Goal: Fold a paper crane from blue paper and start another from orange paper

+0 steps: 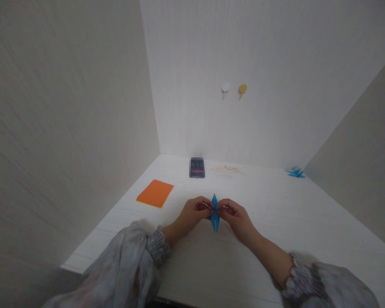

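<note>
A blue folded origami paper point(214, 221) is held upright between my two hands, above the white table. It is a narrow diamond, with a point at the top and a slit running up from its lower end. My left hand point(196, 210) pinches its left side near the middle; a ring shows on one finger. From the other side my right hand point(233, 213) pinches it at the same height. Fingertips cover the middle of the paper. Left of my hands lies a stack of orange square paper point(155, 193).
Blue folded paper pieces point(296, 172) lie in the far right corner. A dark, blurred box point(196, 167) stands by the back wall, beside a brownish mark on the table point(259, 182). A white hook point(225, 88) and a yellow hook point(242, 89) are on the wall. Side walls enclose the table.
</note>
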Demonstrator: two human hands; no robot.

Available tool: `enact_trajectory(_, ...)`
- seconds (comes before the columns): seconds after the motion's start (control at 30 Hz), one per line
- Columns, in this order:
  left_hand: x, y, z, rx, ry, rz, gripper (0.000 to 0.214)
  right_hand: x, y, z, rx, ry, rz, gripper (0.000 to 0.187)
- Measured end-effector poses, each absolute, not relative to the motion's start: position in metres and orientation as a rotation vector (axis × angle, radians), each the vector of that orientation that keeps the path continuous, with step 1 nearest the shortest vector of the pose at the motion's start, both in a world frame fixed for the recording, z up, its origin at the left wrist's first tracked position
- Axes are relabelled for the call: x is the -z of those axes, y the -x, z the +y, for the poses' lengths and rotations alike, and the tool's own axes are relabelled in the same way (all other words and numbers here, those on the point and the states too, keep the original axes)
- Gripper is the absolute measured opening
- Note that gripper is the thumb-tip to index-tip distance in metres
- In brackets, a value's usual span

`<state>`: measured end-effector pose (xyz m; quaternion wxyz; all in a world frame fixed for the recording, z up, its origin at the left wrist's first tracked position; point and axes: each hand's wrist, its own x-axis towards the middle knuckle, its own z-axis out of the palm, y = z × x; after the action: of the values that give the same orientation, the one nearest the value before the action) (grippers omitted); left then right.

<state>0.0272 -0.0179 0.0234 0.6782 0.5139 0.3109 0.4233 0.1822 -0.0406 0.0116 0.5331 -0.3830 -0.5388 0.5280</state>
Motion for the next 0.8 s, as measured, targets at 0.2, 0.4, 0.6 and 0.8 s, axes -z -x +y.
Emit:
enact_trajectory(0.2, -0.0245, -0.0267, -0.0186, -0.967, -1.151, 0.715, 0.019, -0.0082, -0.1835, -0.04, -1.282, 0.917, -1.268, 0.009)
enact_trajectory(0.4, -0.0212, -0.0269, -0.0174, -0.968, -1.158, 0.723, 0.02, -0.0096, -0.1821, -0.0396, -1.244, 0.945, -1.259, 0.009)
enact_trajectory(0.6, -0.0188, -0.0256, -0.0164, -0.957, -1.145, 0.667, 0.017, -0.0096, -0.1828, -0.0405, -1.233, 0.836, -1.293, 0.005)
enact_trajectory(0.8, -0.0229, -0.024, -0.0184, -0.954, -1.158, 0.642, 0.016, -0.0099, -0.1834, -0.0417, -1.206, 0.848, -1.317, 0.003)
